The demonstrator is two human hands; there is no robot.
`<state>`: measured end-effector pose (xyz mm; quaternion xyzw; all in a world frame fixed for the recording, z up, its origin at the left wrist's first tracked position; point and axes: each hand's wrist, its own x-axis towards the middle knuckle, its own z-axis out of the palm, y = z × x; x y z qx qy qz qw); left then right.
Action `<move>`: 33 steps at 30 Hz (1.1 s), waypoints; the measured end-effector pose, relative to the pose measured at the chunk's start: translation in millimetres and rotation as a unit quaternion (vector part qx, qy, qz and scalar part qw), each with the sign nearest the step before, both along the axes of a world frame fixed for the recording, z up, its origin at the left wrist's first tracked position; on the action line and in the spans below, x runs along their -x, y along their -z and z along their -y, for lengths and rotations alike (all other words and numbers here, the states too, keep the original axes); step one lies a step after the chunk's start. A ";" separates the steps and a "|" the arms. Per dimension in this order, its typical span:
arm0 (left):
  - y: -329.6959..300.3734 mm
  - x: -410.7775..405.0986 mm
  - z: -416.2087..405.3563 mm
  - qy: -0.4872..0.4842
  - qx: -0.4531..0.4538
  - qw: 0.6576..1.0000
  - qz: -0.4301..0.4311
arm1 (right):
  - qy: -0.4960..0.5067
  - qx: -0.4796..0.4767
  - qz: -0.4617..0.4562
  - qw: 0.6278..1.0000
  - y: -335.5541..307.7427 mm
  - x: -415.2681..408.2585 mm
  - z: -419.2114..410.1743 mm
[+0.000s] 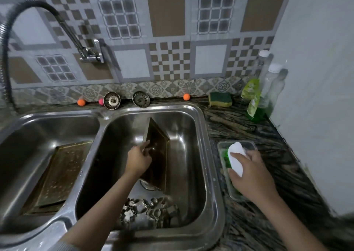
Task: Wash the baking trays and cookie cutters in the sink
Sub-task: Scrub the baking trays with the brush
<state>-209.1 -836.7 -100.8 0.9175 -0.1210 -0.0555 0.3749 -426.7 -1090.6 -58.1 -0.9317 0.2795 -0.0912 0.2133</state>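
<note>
A dark gold baking tray (158,145) stands on edge in the right basin of the steel sink (203,132). My left hand (138,159) grips its left rim and holds it upright. Several metal cookie cutters (145,209) lie on the basin floor near the front. Another baking tray (61,174) leans in the left basin. On the counter to the right, my right hand (251,176) presses a white scrubber (236,158) into a clear tub (222,147) holding green soap.
A black hose faucet (38,7) arches over the left basin. Two sink strainers (112,100) rest behind the sink beside small orange balls. A green and yellow sponge (220,98) and soap bottles (258,101) stand at the counter's back right, by the white wall.
</note>
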 end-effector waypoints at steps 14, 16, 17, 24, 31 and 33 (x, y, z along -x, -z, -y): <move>-36.7 12.0 -47.1 -0.054 0.199 0.978 -0.039 | 0.051 -0.207 0.191 0.958 -50.5 -20.3 -35.4; -43.3 19.2 -51.0 -0.047 0.235 0.970 -0.046 | 0.016 -0.231 0.213 0.949 -53.2 -35.6 -75.6; -46.0 22.5 -54.6 -0.044 0.248 0.966 -0.047 | -0.010 -0.241 0.215 0.946 -52.0 -45.9 -99.7; -54.5 56.4 -82.1 0.003 0.279 0.960 -0.011 | -0.097 -0.120 0.132 0.979 -25.3 -109.2 -185.5; -51.4 48.7 -107.8 -0.013 0.319 0.948 0.003 | -0.144 -0.094 0.154 0.973 -40.2 -140.9 -231.0; -47.9 36.3 -118.6 -0.048 0.342 0.939 -0.001 | -0.215 -0.088 0.162 0.959 -31.7 -124.5 -243.7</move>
